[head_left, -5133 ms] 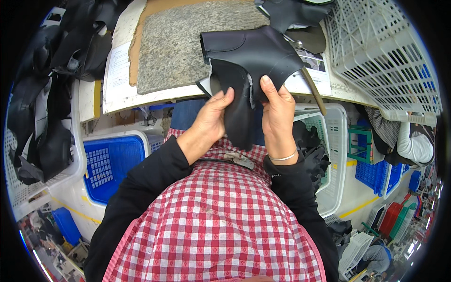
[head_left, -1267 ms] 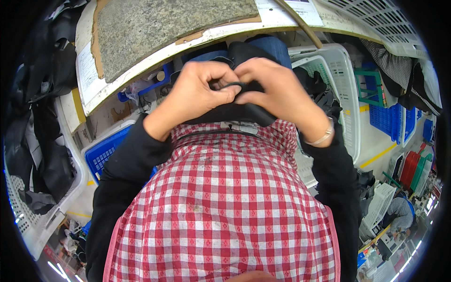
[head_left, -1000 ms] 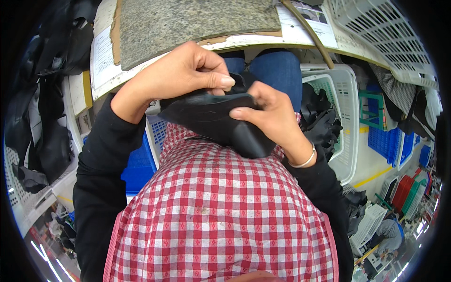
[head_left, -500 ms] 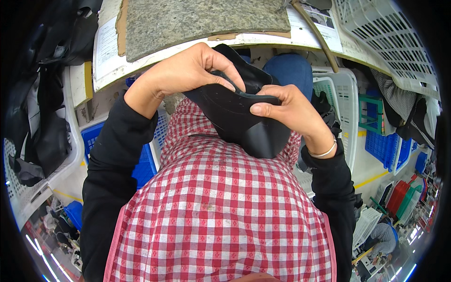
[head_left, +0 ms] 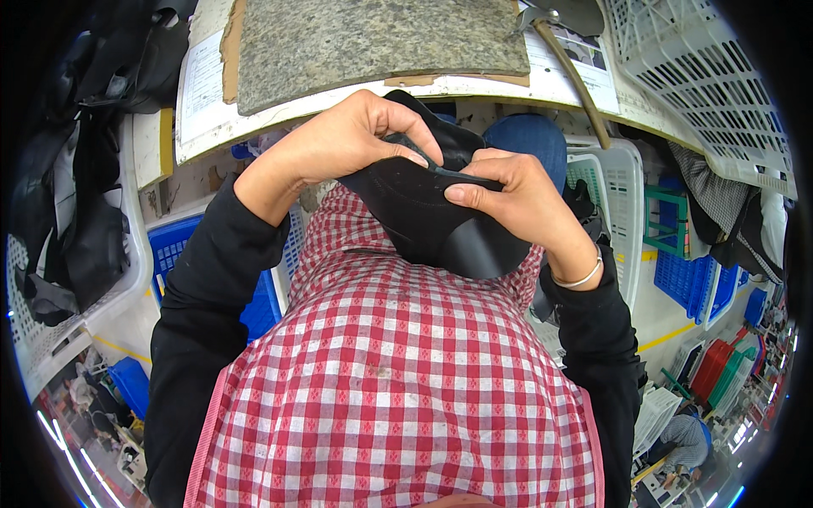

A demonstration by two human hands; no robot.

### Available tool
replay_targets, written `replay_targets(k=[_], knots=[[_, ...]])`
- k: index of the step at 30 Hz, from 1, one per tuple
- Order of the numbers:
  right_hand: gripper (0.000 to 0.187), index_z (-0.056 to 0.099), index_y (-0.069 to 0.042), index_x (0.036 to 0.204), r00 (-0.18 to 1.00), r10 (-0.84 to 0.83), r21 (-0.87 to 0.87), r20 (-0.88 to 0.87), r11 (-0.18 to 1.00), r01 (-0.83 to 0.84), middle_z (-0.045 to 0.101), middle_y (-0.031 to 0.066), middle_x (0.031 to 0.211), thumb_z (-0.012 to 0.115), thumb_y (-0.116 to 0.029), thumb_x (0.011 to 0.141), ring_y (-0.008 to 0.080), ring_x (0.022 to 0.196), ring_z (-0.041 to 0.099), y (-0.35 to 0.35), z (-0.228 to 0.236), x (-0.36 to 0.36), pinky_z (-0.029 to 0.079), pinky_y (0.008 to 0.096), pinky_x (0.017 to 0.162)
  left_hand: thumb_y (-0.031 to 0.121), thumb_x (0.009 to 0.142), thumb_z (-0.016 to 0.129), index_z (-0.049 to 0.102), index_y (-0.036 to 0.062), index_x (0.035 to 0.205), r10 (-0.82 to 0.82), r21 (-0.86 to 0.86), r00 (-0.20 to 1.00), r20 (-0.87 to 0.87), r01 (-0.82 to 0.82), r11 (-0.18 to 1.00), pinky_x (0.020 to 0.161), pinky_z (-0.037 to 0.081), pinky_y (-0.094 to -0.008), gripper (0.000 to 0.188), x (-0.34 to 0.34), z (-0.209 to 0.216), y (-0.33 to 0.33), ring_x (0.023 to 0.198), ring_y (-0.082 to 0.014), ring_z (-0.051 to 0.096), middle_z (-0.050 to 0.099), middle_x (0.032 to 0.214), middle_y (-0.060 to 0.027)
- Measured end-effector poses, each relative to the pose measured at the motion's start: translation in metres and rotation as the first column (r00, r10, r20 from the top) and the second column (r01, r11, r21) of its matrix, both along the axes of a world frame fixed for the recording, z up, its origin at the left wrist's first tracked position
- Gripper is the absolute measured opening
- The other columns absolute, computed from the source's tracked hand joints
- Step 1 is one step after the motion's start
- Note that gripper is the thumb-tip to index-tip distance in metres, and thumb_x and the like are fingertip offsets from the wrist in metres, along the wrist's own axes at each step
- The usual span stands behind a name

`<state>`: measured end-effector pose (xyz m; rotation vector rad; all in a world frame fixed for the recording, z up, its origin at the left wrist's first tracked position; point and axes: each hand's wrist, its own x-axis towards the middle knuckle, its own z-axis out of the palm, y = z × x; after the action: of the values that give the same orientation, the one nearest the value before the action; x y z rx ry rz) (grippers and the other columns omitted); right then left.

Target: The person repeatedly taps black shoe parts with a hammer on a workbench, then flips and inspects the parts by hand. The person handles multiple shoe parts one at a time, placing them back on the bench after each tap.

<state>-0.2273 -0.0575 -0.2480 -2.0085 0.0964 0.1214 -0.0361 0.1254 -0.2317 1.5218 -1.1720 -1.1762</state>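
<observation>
Over my lap I hold a black shoe upper (head_left: 406, 207), its smooth shiny end hanging toward the checked apron (head_left: 389, 364). My left hand (head_left: 343, 140) is closed on its upper edge at the left, thumb outside and index finger bent over into the opening. At the right my right hand (head_left: 525, 190) pinches the same edge, thumb on the near face and fingers behind. Between the two hands a narrow strip of the edge shows. The inside of the upper is mostly hidden.
Ahead is a white worktable (head_left: 203, 140) with a grey stone slab (head_left: 381, 38) and a hammer (head_left: 572, 76). A white basket (head_left: 694, 93) stands at the far right. Black leather pieces (head_left: 80, 229) fill a basket at the left, near a blue crate (head_left: 174, 245). Another person (head_left: 686, 440) is at lower right.
Both hands keep their grip on the upper's edge. The right thumb has shifted slightly left, and the whole view has moved a little.
</observation>
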Motion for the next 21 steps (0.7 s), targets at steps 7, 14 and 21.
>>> replay_targets(k=[7, 14, 21], knots=[[0.023, 0.079, -0.003, 0.095, 0.998, 0.029, 0.046, 0.063, 0.998, -0.032, 0.065, 0.0088, 0.075, 0.083, -0.024, 0.086, 0.0218, 0.068, 0.062, 0.002, -0.002, 0.008, 0.047, 0.0352, 0.062, 0.0, 0.087, 0.076, 0.076, -0.0004, 0.103, -0.028, -0.034, 1.0, 0.009, 0.028, 0.999, 0.09, 0.055, -0.03, 0.015, 0.002, -0.004, 0.0, 0.094, -0.0148, 0.071, 0.076, 0.098, -0.0067], [0.023, 0.079, -0.002, 0.093, 0.99, -0.134, 0.056, -0.042, 0.989, 0.136, 0.07, 0.0093, 0.079, 0.083, -0.024, 0.087, 0.0214, 0.071, 0.066, 0.008, -0.004, -0.003, 0.05, 0.0331, 0.066, 0.007, 0.098, 0.069, 0.07, 0.0005, 0.113, 0.147, 0.099, 0.98, -0.132, -0.134, 0.986, 0.083, 0.053, -0.0247, 0.016, -0.003, 0.001, 0.017, 0.09, -0.0068, 0.066, 0.072, 0.094, -0.002], [0.029, 0.073, -0.002, 0.097, 0.993, -0.001, -0.185, 0.116, 0.982, 0.023, 0.071, 0.015, 0.086, 0.081, -0.028, 0.086, 0.0368, 0.079, 0.068, 0.004, 0.007, 0.011, 0.052, 0.0421, 0.069, 0.006, 0.095, 0.074, 0.065, 0.0008, 0.117, 0.267, 0.033, 0.963, 0.046, -0.268, 0.963, 0.078, 0.051, -0.0231, 0.025, -0.031, -0.003, 0.037, 0.086, -0.0049, 0.062, 0.068, 0.096, 0.0001]])
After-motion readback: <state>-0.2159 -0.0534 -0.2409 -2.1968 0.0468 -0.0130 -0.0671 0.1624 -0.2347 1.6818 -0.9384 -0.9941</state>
